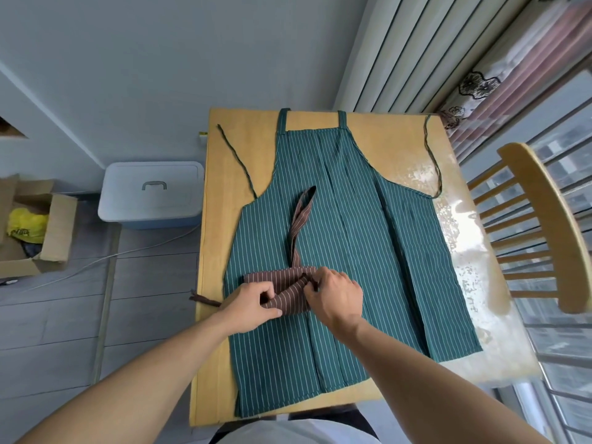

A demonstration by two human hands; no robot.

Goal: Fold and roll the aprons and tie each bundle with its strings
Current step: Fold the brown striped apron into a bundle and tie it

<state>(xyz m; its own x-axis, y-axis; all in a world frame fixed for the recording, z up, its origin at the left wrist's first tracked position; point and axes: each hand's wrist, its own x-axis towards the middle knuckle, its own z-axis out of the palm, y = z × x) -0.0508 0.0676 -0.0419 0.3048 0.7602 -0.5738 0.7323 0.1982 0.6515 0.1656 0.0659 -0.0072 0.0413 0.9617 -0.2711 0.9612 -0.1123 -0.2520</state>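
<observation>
A green striped apron (346, 219) lies spread flat on the wooden table (221, 219), with its two waist strings trailing to the upper left (235, 155) and upper right (432, 155). On top of it sits a rolled brown striped apron bundle (288, 291). Its neck strap (301, 222) stretches away from me over the green cloth. My left hand (253, 306) grips the bundle's left end. My right hand (336, 298) pinches the bundle at its right side. A brown string end (205, 299) hangs past the table's left edge.
A wooden chair (541, 225) stands at the table's right side, by the window. On the floor to the left are a lidded plastic box (150, 193) and an open cardboard box (32, 232) with a yellow bag. A white cable (105, 257) runs across the floor.
</observation>
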